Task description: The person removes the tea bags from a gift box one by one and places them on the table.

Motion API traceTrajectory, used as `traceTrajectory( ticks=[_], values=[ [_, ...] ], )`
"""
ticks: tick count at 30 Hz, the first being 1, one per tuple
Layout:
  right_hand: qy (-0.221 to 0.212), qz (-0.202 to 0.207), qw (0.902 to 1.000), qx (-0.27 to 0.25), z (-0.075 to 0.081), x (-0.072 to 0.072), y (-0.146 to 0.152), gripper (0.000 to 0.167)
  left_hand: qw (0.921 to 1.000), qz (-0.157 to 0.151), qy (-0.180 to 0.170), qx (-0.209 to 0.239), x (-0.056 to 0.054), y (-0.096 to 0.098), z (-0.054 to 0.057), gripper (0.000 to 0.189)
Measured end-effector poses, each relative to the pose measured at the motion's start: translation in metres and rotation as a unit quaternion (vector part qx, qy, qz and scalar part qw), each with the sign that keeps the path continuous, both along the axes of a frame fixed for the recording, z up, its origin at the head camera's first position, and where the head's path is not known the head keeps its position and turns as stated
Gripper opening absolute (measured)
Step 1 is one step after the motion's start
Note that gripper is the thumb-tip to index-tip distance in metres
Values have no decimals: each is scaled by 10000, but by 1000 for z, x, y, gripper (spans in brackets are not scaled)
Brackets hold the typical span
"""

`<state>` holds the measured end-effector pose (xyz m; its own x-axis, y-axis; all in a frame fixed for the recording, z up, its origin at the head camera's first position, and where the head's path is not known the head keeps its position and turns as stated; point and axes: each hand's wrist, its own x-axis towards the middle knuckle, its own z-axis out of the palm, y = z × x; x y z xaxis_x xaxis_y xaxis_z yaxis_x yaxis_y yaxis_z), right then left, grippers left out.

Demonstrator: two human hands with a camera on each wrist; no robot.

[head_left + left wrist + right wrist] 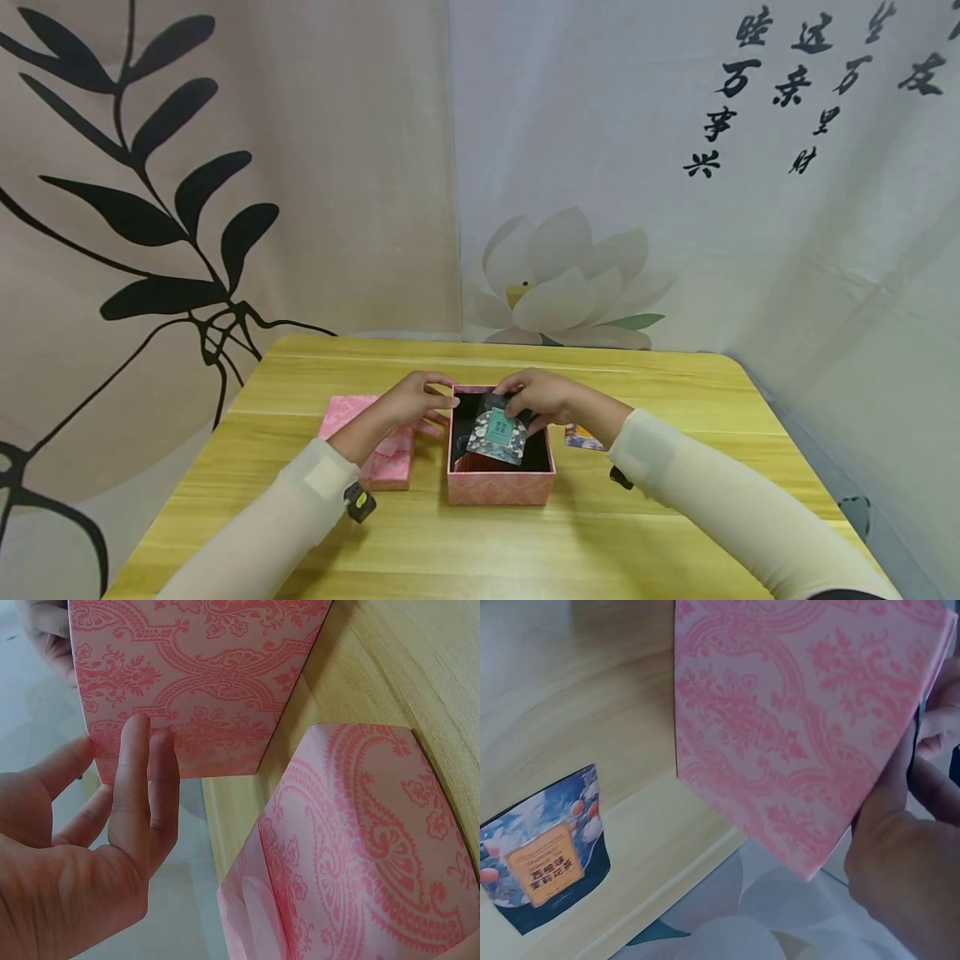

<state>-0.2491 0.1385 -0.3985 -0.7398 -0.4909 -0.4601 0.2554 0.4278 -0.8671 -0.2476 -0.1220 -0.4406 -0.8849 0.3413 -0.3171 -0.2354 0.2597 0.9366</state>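
Note:
An uncovered pink patterned box (498,490) with a dark inside stands mid-table. Over its opening my right hand (546,396) pinches the top of a dark floral pouch (497,442) with a teal label. The pouch tilts down into the box, and more packets below are partly hidden. At the box's left side, my left hand (411,404) has its fingers spread, with fingertips at the rim. In the left wrist view the left hand's fingers (131,787) are nearly straight against the patterned wall.
Left of the box lies its pink lid (390,473) with a ribbon bow, under the left forearm. A blue tea pouch (544,855) with an orange label rests on the table to the right, partly covered by the right arm in the head view. A fabric backdrop (360,167) hangs behind.

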Motion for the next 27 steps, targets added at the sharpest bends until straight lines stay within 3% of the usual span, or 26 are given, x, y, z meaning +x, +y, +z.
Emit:
traceTrajectory(
  ticks=[10,27],
  values=[
    [66,-38,9999,119,8,-3,16,41,10000,-40,19,-42,-1,-3,-2,45],
    [-77,-81,9999,-39,15,-7,40,38,10000,3,-11,-89,-1,-1,-1,45]
  ],
)
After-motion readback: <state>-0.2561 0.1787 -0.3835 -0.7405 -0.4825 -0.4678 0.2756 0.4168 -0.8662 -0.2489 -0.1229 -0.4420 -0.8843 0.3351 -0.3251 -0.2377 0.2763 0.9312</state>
